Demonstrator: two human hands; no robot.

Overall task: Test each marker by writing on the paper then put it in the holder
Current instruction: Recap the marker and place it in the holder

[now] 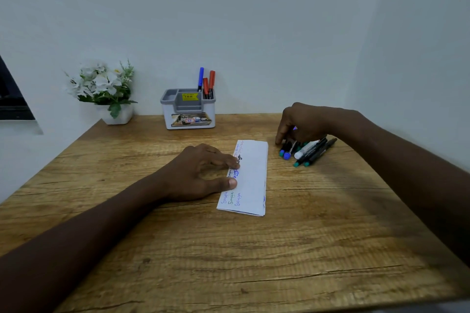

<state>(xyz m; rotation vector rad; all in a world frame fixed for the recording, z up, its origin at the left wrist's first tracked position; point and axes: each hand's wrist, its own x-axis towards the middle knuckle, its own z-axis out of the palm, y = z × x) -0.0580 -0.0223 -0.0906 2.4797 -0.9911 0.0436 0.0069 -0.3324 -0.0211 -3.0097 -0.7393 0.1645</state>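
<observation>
Head view: spread left hand (203, 173) pins paper (250, 178); right hand (302, 122) curls over marker pile (305, 151), grip unclear.

A white pot of white flowers (101, 89) stands at the wooden table's (229, 262) far left corner.

Both forearms are bare, with no sleeves in view. The left hand (201, 173) and right hand (302, 122) wear no rings, watch or gloves.
</observation>
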